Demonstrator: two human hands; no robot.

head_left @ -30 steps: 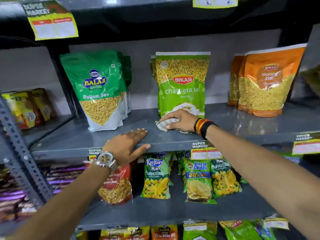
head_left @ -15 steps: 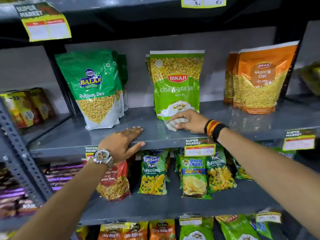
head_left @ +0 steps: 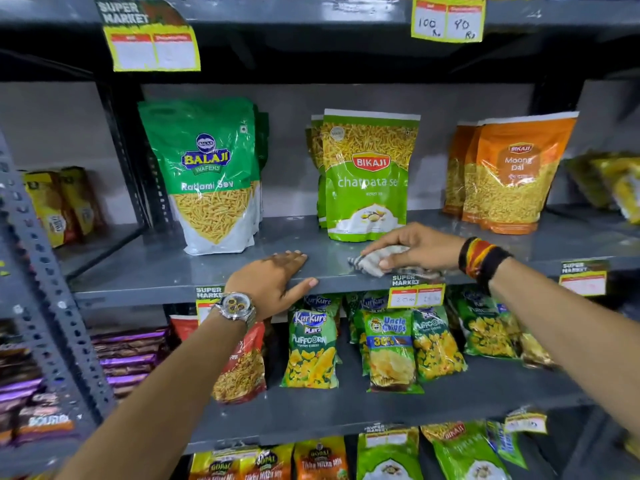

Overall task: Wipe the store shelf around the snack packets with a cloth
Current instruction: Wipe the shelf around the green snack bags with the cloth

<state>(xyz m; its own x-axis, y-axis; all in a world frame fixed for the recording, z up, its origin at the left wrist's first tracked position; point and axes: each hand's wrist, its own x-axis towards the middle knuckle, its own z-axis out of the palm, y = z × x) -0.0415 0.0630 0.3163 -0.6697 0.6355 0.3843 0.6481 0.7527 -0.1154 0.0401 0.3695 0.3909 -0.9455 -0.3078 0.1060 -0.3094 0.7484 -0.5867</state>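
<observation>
Head view: grey metal shelf (head_left: 166, 268) serves as the landmark. Right hand (head_left: 420, 245) rests on the shelf near its front edge, fingers curled and clamped on a crumpled striped cloth (head_left: 372, 261), which touches the shelf surface just in front of the Bikaji chatpata sev packet (head_left: 367, 178). Left hand (head_left: 273, 280) lies palm down on the shelf's front edge, fingers extended and close together, thumb apart over the lip, holding nothing. Balaji Ratlami Sev packet (head_left: 211, 174) stands upright toward the shelf's left; Moong Dal packet (head_left: 516, 174) stands toward its right. A price tag (head_left: 415, 294) hangs from the front edge below the cloth.
</observation>
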